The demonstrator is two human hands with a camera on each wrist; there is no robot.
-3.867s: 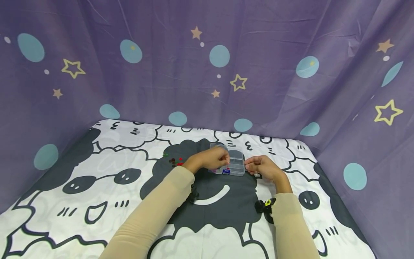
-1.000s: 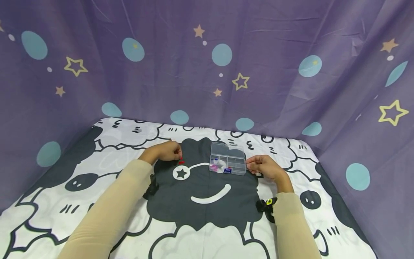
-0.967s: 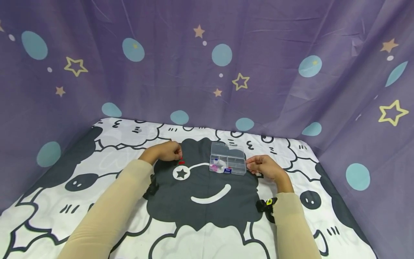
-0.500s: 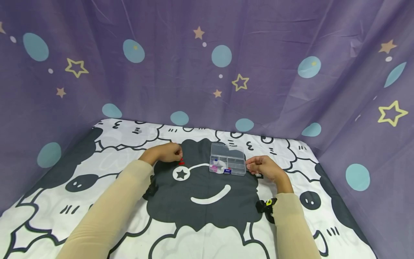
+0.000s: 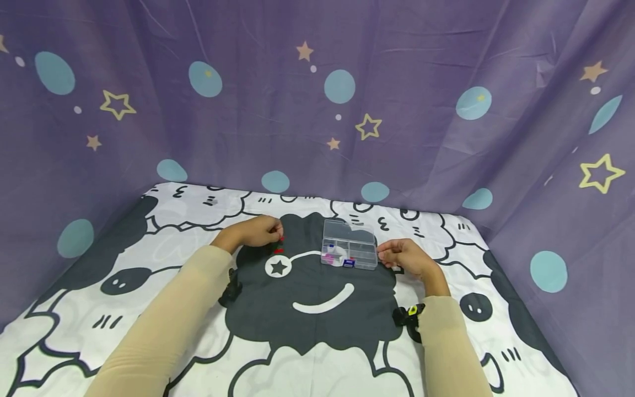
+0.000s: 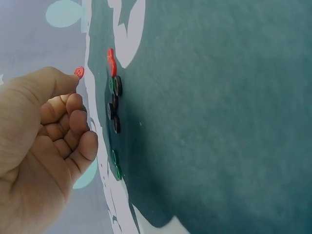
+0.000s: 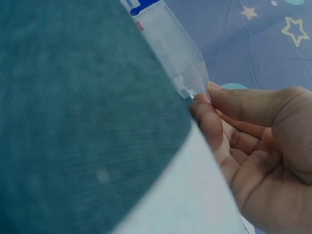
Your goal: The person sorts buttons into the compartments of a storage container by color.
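My left hand [image 5: 258, 230] pinches a small red button [image 6: 79, 72] between thumb and fingertip, raised off the cloth. Below it in the left wrist view lie more red buttons [image 6: 112, 66], several dark buttons [image 6: 117, 124] and some green buttons [image 6: 118, 172]. A clear plastic compartment box [image 5: 364, 255] with a blue latch [image 5: 349, 263] stands with its lid up and back. Pink, white and blue bits sit in its left compartments, and something red is near the latch. At the box's right side, my right hand [image 5: 407, 258] grips the edge between thumb and fingers.
A cloth [image 5: 317, 325] with cartoon sheep covers the table. Behind and at both sides hangs a purple curtain [image 5: 407, 154] with stars and blue ovals. Each wrist wears a black camera mount [image 5: 408, 317].
My left hand moved from over the box to the buttons at the left, then lifted a red button off the cloth. The right hand has stayed at the box edge.
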